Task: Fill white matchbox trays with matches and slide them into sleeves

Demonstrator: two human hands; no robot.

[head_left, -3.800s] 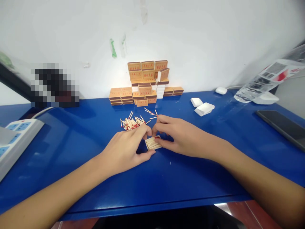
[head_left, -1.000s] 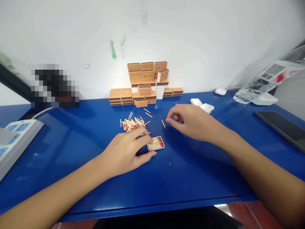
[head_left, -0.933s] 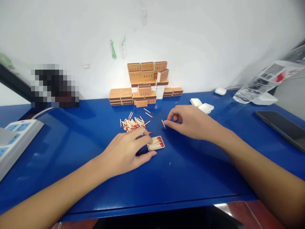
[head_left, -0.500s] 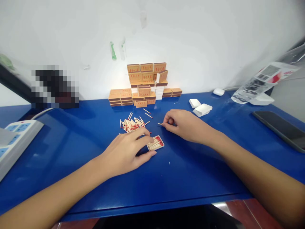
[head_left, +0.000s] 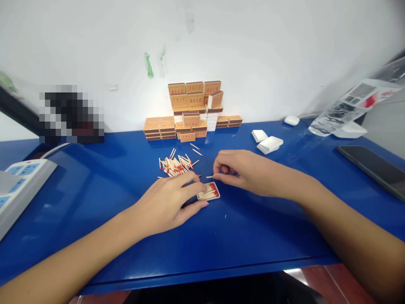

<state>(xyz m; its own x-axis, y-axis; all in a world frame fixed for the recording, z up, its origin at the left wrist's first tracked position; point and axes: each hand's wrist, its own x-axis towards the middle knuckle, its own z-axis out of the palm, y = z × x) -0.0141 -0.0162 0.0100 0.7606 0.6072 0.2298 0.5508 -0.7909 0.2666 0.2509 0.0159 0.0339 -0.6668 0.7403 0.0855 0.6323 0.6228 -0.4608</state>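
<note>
A small white matchbox tray (head_left: 218, 195) lies on the blue table, filled with red-tipped matches (head_left: 209, 191). My left hand (head_left: 172, 200) steadies its left end, fingers bent over the matches and thumb along the near side. Just beyond the tray's right corner, my right hand (head_left: 234, 169) pinches a single match (head_left: 209, 177) between thumb and index finger. The stick's pale end points left; its other end is hidden in the fingertips. Behind my left hand spreads a loose pile of matches (head_left: 175, 164), with a few strays around it.
Orange matchboxes (head_left: 195, 100) are stacked against the wall. White empty trays (head_left: 270, 144) lie at right, near a white earbud-like case (head_left: 291, 120), a tilted plastic bottle (head_left: 335, 109) and a dark phone (head_left: 376, 169). A power strip (head_left: 28, 190) sits at left.
My right hand has come nearer and slightly left with the match, to the tray's far right corner. My left hand stays on the tray, which has shifted slightly right.
</note>
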